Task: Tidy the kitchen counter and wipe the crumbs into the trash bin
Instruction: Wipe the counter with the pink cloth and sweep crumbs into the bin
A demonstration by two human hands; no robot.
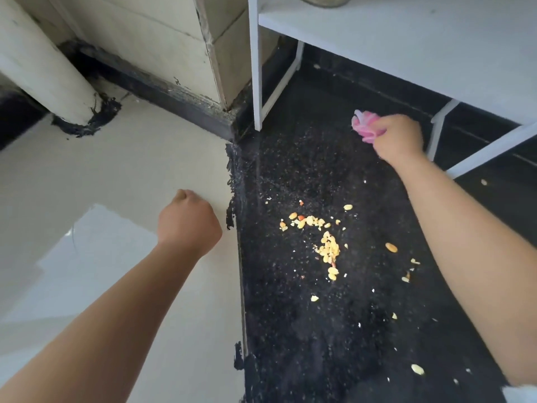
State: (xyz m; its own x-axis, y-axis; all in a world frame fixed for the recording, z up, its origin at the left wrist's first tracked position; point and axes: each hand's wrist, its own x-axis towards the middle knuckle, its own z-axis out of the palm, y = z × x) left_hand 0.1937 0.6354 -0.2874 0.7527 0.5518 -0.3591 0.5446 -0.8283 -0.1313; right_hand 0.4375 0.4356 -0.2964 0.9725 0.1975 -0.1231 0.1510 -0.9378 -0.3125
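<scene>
Nearest: left hand (189, 221), fingers curled into a fist, holding nothing, hangs over the pale surface left of the dark bench (290, 330); likely kept aside to stay out of the wipe path. Crumbs (329, 250), yellow, lie clustered on the bench between the two hands, nearer than the right grip, with strays scattered toward the near edge. Farther: right hand (399, 138) bunches a pink cloth (364, 126) in closed fingers beyond the pile, presumably to drag crumbs inward. White shelf rack (406, 39) stands behind. Trash bin not in view.
</scene>
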